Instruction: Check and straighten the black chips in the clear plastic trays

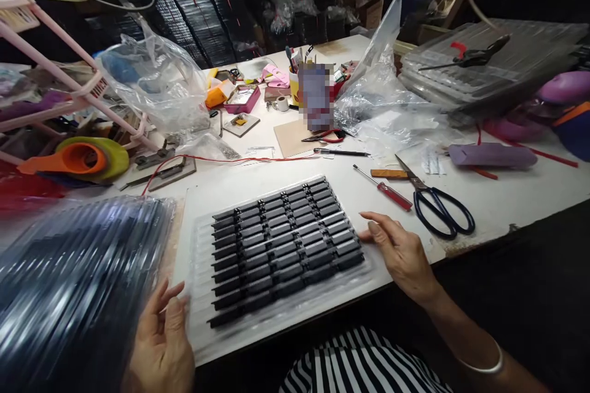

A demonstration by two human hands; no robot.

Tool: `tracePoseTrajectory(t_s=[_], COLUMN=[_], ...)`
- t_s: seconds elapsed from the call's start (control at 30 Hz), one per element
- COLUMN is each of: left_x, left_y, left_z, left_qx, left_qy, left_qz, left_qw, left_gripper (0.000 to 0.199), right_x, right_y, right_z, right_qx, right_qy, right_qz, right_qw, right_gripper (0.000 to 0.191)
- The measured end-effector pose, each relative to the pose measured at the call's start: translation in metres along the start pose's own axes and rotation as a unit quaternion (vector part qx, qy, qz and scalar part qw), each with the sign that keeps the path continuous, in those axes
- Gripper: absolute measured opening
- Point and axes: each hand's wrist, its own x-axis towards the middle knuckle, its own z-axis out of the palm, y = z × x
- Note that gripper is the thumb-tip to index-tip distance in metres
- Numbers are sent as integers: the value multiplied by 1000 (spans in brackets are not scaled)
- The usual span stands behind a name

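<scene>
A clear plastic tray [201, 270] lies on the white table, with rows of black ribbed parts [286, 239] in it. My left hand [162, 334] is at the tray's left side, fingers apart and holding nothing, beside a stack of dark, shiny plastic-wrapped trays [83, 276]. At the tray's right edge is my right hand [400, 252], its fingers apart with nothing between them. Whether either hand touches the tray is hard to tell.
Scissors [426, 196] and a red screwdriver [391, 194] lie right of the tray. Behind are pliers [325, 135], a pen [343, 152], clear bags [157, 77] and a pink rack [59, 64]. Clear trays [498, 61] are stacked at the back right.
</scene>
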Motion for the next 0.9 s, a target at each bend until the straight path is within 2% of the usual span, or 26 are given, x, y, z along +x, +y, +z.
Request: tracePoseTrajectory(t_s=[0.1, 0.2, 0.3, 0.4, 0.57, 0.67, 0.77, 0.9], left_x=[-5, -1, 6, 8, 0, -6, -12, -16], left_y=[16, 24, 21, 15, 14, 20, 28, 35], left_z=[-4, -3, 0, 1, -3, -3, 1, 5], left_qx=[34, 95, 146, 142, 70, -4, -137, -247], left_qy=[-9, -69, -129, -138, -114, -93, -61, -24], left_qz=[-43, 2, 30, 40, 105, 64, 14, 25], left_qw=[998, 993, 980, 979, 985, 994, 989, 968], left_gripper=[60, 63, 64, 59, 37, 39, 45, 45], right_x=[-2, 3, 11, 15, 14, 13, 12, 12], right_y=[14, 25, 23, 17, 17, 17, 12, 8], right_z=[-5, 2, 12, 15, 6, 2, 1, 4], right_qx=[12, -21, -52, -46, 39, 128, 208, 265], right_qy=[-12, -38, -67, -64, -70, -73, -63, -35], right_qz=[43, 25, -4, -4, 10, 11, 17, 7], right_qw=[999, 999, 996, 997, 997, 989, 976, 964], right_gripper=[40, 40, 42, 44, 41, 40, 38, 36])
